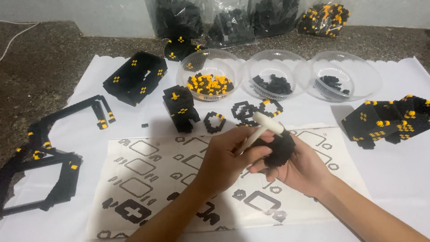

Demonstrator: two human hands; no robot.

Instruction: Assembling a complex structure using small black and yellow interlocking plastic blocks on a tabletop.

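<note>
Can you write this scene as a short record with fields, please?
left hand: holds white T-shaped tool
right hand: holds black block piece
under hands: printed instruction sheet
bowls: three clear ones; left bowl has yellow and black bricks
surface: white cloth

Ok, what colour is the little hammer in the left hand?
White, the hammer in the left hand; the head view shows it best.

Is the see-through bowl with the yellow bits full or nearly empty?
Partly full. The clear plastic bowl holds a low heap of yellow and black bricks covering its bottom, well below the rim.
</note>
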